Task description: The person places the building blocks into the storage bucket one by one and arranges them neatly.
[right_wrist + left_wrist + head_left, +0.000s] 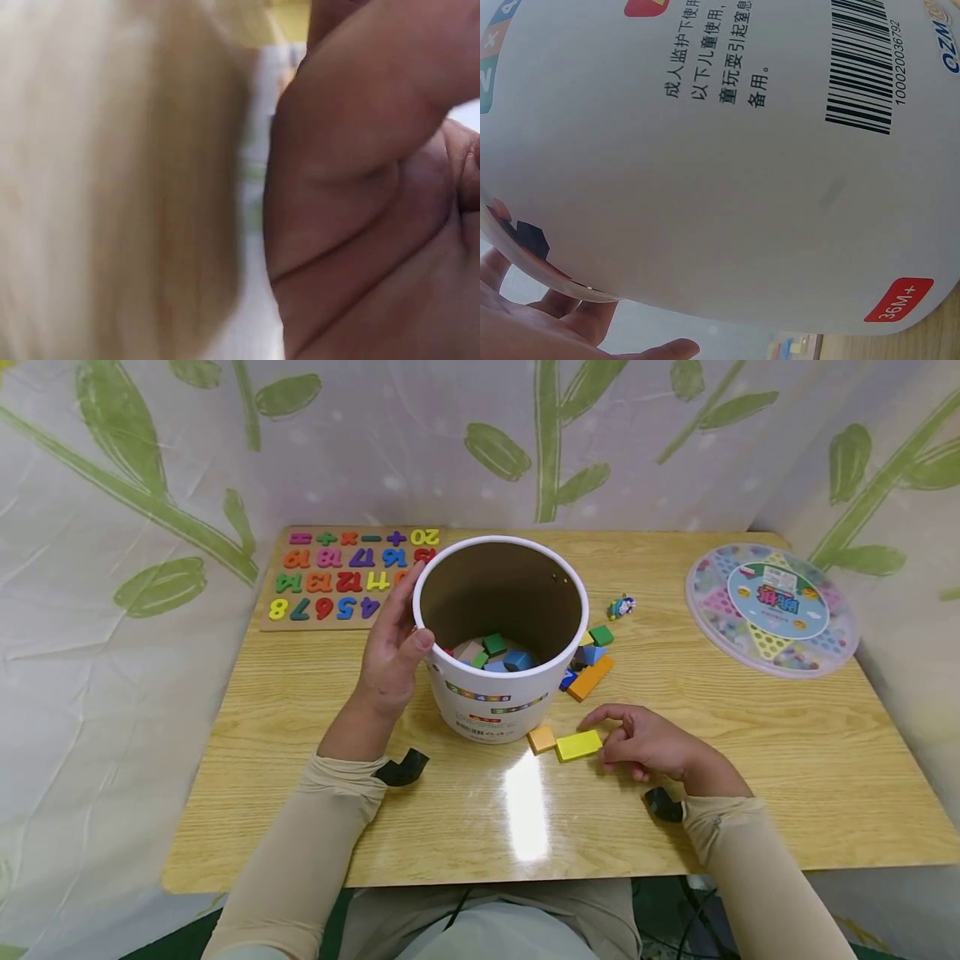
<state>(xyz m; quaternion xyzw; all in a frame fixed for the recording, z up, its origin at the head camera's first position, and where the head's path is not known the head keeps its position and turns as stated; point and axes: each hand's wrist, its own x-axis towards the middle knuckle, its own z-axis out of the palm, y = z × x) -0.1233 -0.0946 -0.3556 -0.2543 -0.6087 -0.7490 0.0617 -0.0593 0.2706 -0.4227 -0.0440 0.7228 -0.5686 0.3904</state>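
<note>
A white bucket (487,706) with printed labels stands upright on the table, with several coloured blocks (495,645) inside. My left hand (390,656) grips its left side at the rim, the thumb lying on the rim. In the left wrist view the bucket's wall (705,210) fills most of the picture, and the fingers show at the lower left. To the right of the bucket's base, my right hand (645,743) pinches the right end of a yellow rectangular block (577,746) with thumb and index finger. A small orange block (542,740) sits between it and the bucket.
Loose blocks, among them an orange one (591,678) and a green one (602,636), lie right of the bucket. Beyond them is a small figurine (621,607). A number puzzle board (330,581) lies back left, a round lidded case (772,610) back right.
</note>
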